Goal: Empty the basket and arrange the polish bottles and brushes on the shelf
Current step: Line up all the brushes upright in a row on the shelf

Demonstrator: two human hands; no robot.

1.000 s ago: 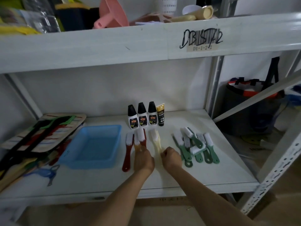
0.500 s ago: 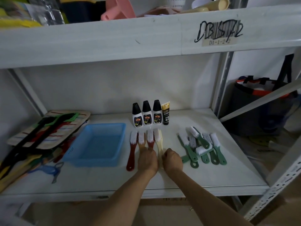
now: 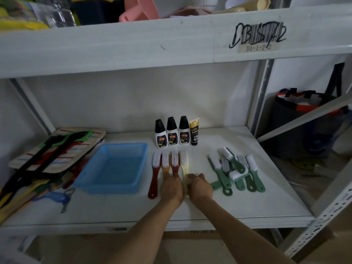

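Three black-capped white polish bottles and a black-and-gold tube stand in a row at the back of the white shelf. In front of them four brushes lie side by side: dark red, orange, red and cream. My left hand rests on the orange and red handles. My right hand touches the right side of the cream handle. The blue basket sits empty to the left.
Several green brushes lie in a loose overlapping pile to the right. Striped boards with black and coloured straps and a blue tool fill the left end. An upper shelf holds mixed goods; a metal upright borders the right.
The four brushes have drawn together into a tight, parallel row; the cream one shifted left against the red one. Both hands stay on the handles.
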